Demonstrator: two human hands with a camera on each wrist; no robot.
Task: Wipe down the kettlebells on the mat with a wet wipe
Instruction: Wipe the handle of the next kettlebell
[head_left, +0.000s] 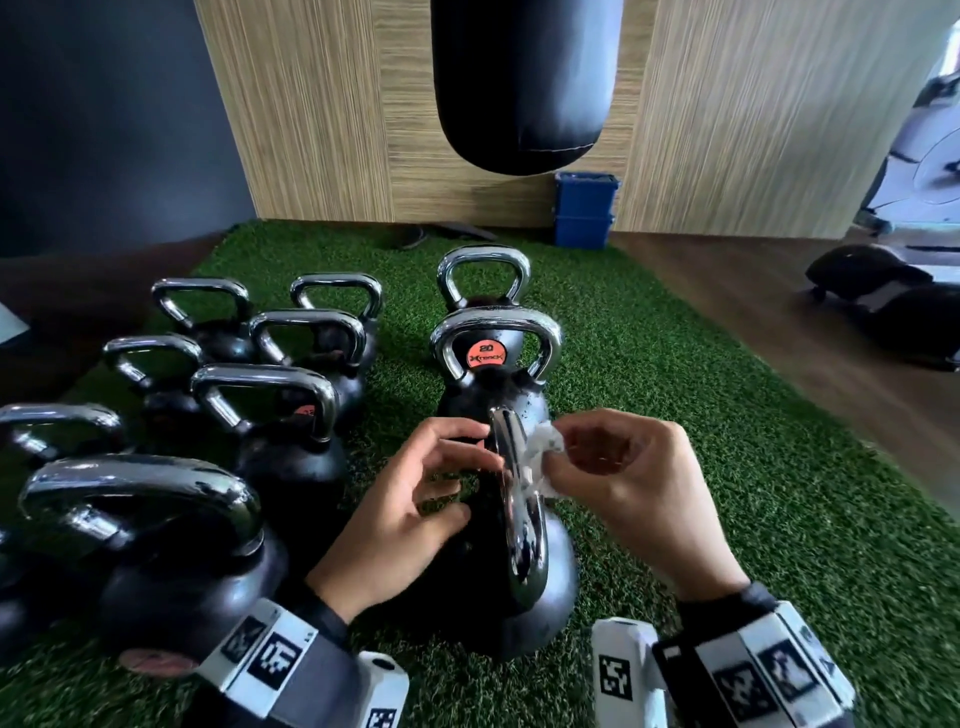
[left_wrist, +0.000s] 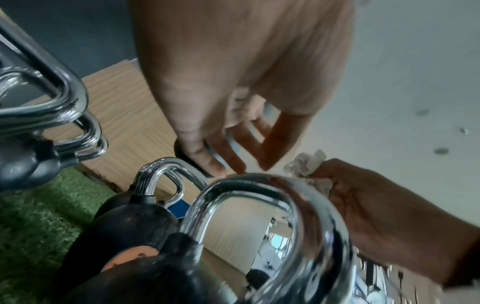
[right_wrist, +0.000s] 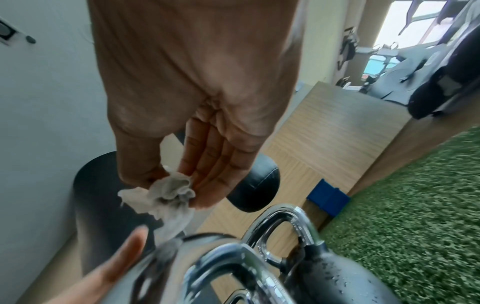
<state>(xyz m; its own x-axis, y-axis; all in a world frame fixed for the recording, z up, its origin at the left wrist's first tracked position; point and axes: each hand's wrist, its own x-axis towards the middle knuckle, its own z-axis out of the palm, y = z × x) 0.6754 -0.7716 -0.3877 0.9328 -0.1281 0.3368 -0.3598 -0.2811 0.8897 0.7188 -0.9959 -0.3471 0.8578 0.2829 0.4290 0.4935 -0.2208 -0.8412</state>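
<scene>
— Nearest kettlebell at the mat's front edge: who has hold of it?

— Nobody grips it. Left hand hovers beside its chrome handle, fingers loosely curled, holding nothing. Right hand pinches a crumpled wet wipe between thumb and fingertips, against the handle's right side.

— And the others?

— Two more kettlebells stand behind it toward the back edge, the closer marked 20. A cluster fills the mat's left side. A black punching bag hangs above.
</scene>
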